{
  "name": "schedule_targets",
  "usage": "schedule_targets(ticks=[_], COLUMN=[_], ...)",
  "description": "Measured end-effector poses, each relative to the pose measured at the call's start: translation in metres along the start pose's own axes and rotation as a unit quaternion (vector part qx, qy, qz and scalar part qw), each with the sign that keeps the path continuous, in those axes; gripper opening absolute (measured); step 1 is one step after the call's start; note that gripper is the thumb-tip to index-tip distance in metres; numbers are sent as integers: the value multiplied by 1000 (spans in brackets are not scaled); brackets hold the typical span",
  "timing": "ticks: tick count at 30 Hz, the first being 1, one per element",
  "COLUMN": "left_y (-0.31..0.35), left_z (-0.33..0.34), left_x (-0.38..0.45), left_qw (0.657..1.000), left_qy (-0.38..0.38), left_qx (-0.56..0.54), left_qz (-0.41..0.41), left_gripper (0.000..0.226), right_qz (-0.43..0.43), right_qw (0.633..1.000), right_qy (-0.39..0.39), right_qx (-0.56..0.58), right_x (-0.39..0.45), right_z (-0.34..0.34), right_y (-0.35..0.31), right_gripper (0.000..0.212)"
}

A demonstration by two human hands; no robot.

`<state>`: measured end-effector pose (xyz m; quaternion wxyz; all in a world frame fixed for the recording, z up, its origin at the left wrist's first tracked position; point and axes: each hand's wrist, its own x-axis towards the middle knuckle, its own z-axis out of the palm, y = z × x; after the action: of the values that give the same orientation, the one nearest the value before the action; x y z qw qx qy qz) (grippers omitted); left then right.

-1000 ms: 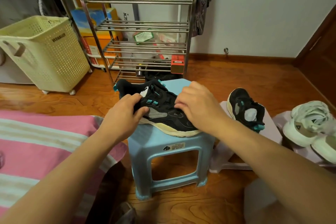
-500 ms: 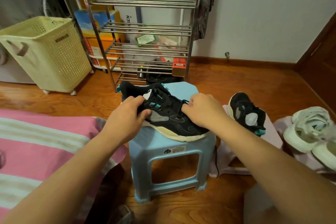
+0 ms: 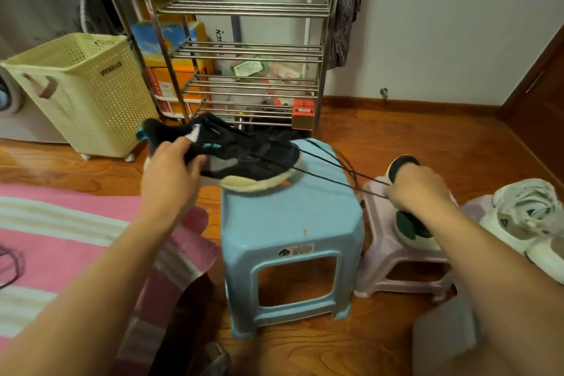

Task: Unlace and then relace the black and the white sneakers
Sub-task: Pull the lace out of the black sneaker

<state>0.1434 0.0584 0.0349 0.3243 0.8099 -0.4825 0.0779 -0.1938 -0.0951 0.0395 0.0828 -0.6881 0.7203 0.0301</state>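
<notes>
The black sneaker (image 3: 244, 156) sits at the back left corner of the blue stool (image 3: 290, 223), heel hanging off the edge, while its mate (image 3: 409, 226) lies on the pale stool (image 3: 393, 253) to the right and the white sneakers (image 3: 525, 223) rest at the far right edge of the view. The left hand (image 3: 171, 174) clamps the black sneaker around its collar; the right hand (image 3: 418, 186), well apart from it, pinches the black lace (image 3: 332, 174) and draws both strands taut out of the shoe. To do this step well, the left hand probably needs to brace the shoe firmly so the pull does not drag it off the stool, and the pull likely works best in line with the eyelets, one crossing at a time, so nothing snags. As for writing, the cream laundry basket (image 3: 82, 94) carries a dark word that looks like "VISUALIZE", mirrored or blurred. A white box behind the metal rack (image 3: 244, 49) shows letters resembling "NEEEN". The stool's sticker is too small to read.
</notes>
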Motion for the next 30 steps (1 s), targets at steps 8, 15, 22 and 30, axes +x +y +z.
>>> schedule_targets(ticks=[8,15,22,30], left_y=[-5,21,10,-31], left_z=[-6,-10,-12,-28], left_x=[-3,-27,-18,-1], left_qw=[997,988,988,993], left_qy=[-7,8,49,54], left_qx=[-64,-77,-59,-43], left_qz=[38,136,132,-92], left_gripper=[11,8,10,21], right_qz=[-286,-356,-345,-71], right_qw=[934,923,913,988], right_qy=[107,102,175,107], right_qx=[183,102,130,85], right_x=[-23,-56,-46,12], right_z=[-4,9,4,5], right_y=[-40,-88,-79,22], right_gripper=[36,62,23,29])
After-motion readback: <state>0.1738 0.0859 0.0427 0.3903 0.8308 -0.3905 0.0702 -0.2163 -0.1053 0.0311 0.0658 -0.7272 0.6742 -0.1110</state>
